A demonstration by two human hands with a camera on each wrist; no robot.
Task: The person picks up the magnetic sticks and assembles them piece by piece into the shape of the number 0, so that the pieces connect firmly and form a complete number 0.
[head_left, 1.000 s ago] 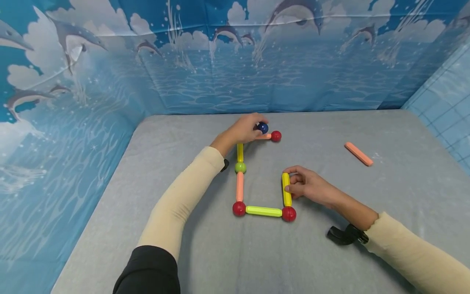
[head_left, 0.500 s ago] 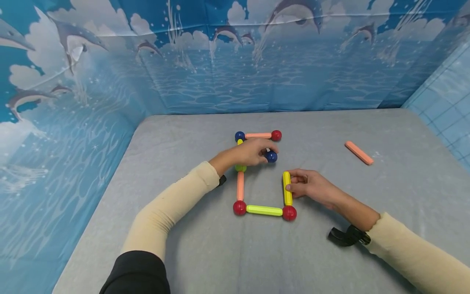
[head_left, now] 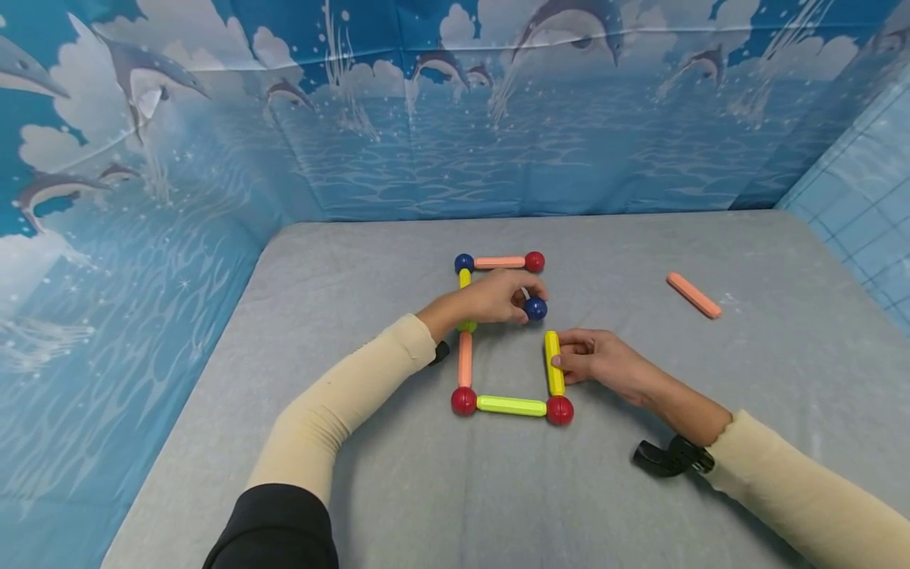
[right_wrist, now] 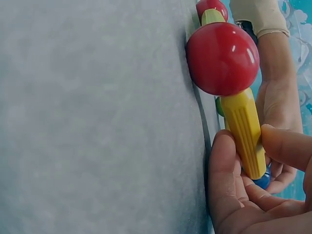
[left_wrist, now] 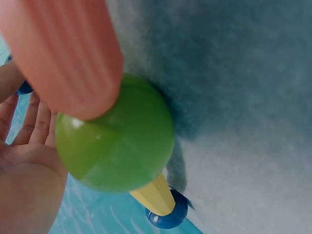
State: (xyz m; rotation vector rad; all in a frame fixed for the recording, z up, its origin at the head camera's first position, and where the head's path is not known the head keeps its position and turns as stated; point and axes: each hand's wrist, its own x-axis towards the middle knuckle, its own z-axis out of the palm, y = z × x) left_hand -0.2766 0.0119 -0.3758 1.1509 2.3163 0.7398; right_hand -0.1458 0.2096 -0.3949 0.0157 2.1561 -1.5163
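Note:
Between the thumb and fingers of my left hand is a dark blue ball, just off the far end of a yellow stick. My right hand pinches that stick, whose near end meets a red ball. A lime stick runs left from there to a second red ball. From it an orange stick leads up to a green ball, mostly covered by my left hand in the head view. Beyond lie another yellow stick and a blue ball.
At the top of the frame, an orange stick joins that blue ball to a red ball. One loose orange stick lies on the grey cloth at right. A dolphin-print curtain borders the back.
My left hand has come from the far orange stick toward the near right with the blue ball, close to the yellow stick's end. My right hand has stayed nearly still.

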